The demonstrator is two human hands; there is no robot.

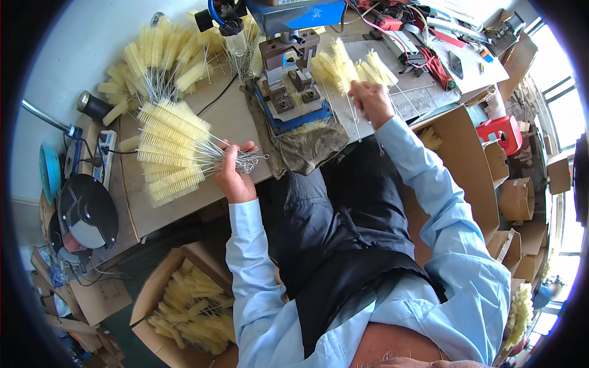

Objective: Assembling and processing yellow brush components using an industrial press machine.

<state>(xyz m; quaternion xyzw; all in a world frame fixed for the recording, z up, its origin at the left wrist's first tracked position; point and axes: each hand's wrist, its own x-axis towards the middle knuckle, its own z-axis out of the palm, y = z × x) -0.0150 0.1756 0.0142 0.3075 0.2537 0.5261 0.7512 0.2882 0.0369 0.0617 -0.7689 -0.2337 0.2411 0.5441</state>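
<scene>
Head view, seated worker at a wooden bench. The left hand (235,175) is clenched around the gathered wire stems of a fanned bundle of pale yellow bristle brushes with twisted metal handles (169,152); the bristle heads spread away to the person's left over the wooden bench top (178,211), while the looped wire ends project to the right of the fist. The right hand (368,101) grasps a smaller cluster of the same yellow brushes (346,67), heads pointing up and away, stems running down through the fingers, held over a grey metal plate (392,104). Between the two hands stands a small blue-based metal press fixture (294,92), resting on a brown cloth (307,150). A further heap of yellow brushes (162,55) lies on the bench beyond the left hand, well apart from it. Below the bench, near the left elbow, an open cardboard box (153,294) holds more yellow brushes.
</scene>
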